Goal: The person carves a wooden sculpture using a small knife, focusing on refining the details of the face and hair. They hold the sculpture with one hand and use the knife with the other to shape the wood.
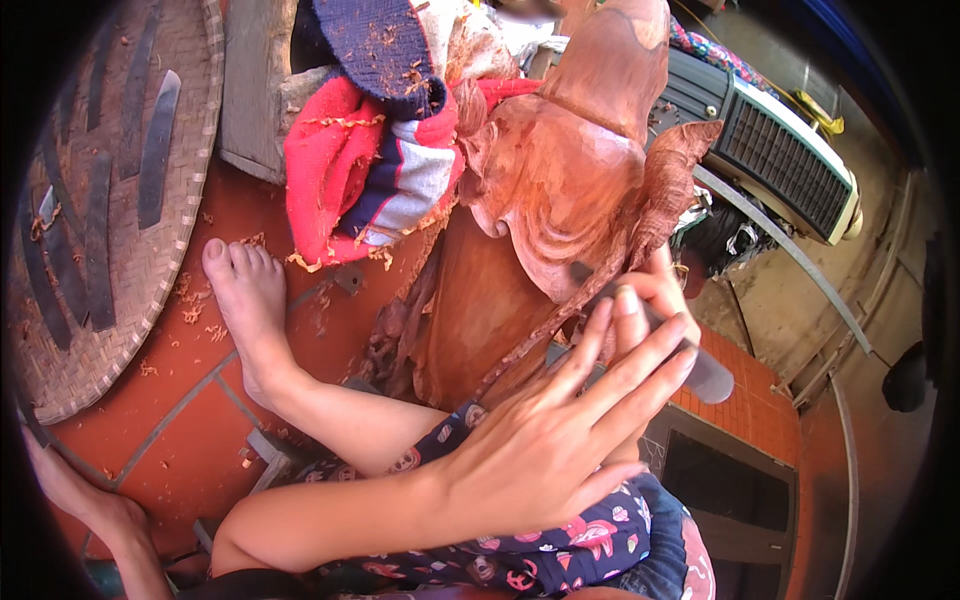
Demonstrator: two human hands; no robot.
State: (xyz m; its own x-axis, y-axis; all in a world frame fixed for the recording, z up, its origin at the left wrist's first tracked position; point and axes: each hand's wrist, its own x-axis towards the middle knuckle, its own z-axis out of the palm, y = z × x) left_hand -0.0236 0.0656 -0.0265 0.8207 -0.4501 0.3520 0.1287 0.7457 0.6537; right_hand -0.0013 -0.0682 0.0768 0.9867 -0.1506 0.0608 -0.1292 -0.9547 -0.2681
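Observation:
A large carved reddish-brown wooden figure with flowing folds stands in front of me. My right hand, partly hidden behind the left, is closed on a flat grey metal strip with a rounded end, beside the carving's ridged edge. My left hand crosses in front, back towards me, its fingers stretched out and apart over the strip and right hand. Whether its fingertips press on the strip is unclear.
A round woven tray at left holds several dark flat metal strips. Red and blue striped cloth with shavings lies against the carving. A wooden block and a grey appliance with a grille stand nearby. Shavings litter the tiles.

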